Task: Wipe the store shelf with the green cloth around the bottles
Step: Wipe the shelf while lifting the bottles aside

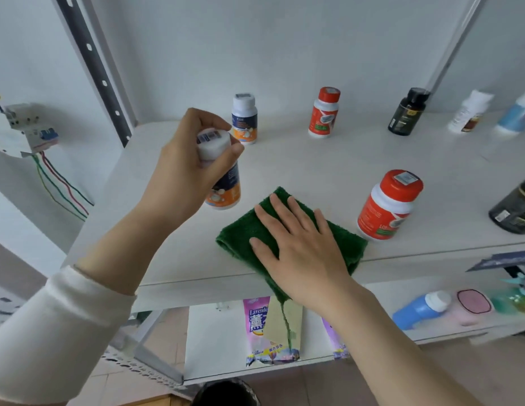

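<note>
My right hand lies flat with straight fingers on the folded green cloth near the front edge of the white shelf. My left hand grips a white-capped bottle with a blue and orange label by its cap, tilted, at the cloth's left; whether its base touches the shelf I cannot tell. A red-capped bottle stands just right of the cloth. Farther back stand a second blue and orange bottle, a second red bottle and a black bottle.
At the right edge are another black bottle, a white bottle and a light blue one. A slotted metal upright rises at the left. The lower shelf holds lavender packets and a blue bottle. A breaker box with wires hangs on the left wall.
</note>
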{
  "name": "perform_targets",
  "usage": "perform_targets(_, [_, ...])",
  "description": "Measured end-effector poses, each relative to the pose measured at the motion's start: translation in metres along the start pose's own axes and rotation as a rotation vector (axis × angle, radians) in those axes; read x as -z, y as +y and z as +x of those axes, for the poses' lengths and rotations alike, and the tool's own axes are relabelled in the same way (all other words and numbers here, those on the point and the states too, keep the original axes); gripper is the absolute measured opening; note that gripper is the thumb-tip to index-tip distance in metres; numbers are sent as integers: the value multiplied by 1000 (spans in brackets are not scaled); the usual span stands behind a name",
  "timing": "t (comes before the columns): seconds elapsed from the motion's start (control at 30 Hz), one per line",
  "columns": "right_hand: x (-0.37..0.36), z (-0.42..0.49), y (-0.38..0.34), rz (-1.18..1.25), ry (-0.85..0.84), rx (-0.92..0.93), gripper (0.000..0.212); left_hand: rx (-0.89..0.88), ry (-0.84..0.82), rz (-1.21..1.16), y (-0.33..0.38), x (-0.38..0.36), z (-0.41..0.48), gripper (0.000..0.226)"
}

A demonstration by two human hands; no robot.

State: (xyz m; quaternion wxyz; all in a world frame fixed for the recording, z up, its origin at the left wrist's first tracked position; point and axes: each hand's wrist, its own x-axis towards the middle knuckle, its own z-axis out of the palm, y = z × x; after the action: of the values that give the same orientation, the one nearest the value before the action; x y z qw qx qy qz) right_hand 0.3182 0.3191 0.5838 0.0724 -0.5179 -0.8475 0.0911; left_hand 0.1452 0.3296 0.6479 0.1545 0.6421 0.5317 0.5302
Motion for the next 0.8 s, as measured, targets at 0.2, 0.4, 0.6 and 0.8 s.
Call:
perform_targets(0.2, [3,26,0,-23,-39,-136,57,27,-67,-60,-13,-5,-5,23])
perform_targets(0.4, [14,83,2,-59,-120,-300,57,55,-100,-60,-21,-14,-4,21])
perform_targets(0.6, [31,107,-2,-149,-322,-320,63,48,-126,-89,-20,-28,-3,21])
perform_targets(0.8, [61,122,9,-432,-604,-130,77,66,-51,-104,-19,-38,-5,25])
